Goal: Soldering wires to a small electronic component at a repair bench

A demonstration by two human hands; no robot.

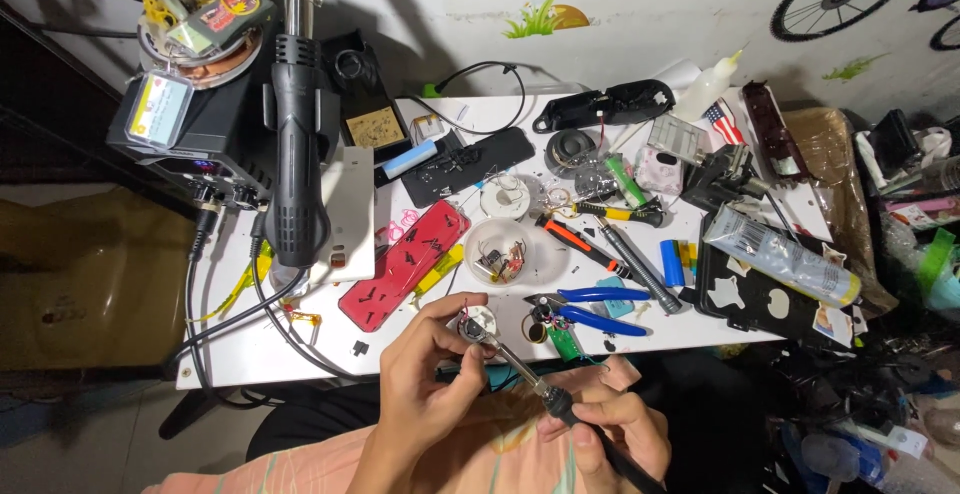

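My left hand [420, 374] pinches a small round metal part [476, 329] with thin red wires, held just off the near edge of the white table [250, 339]. My right hand [610, 429] grips the dark handle of a soldering iron [545, 391]. Its metal shaft slants up and left, and the tip touches the round part. A small green circuit board [563, 342] lies just past my right hand, beside blue-handled pliers [590, 307].
A black hot-air gun [298, 124] stands in its holder on a rework station at the left. A red phone cover [403, 264] holds screws. A clear bowl [500, 251] holds small parts. Screwdrivers, a blue battery [672, 263] and a black tray [765, 294] crowd the right side.
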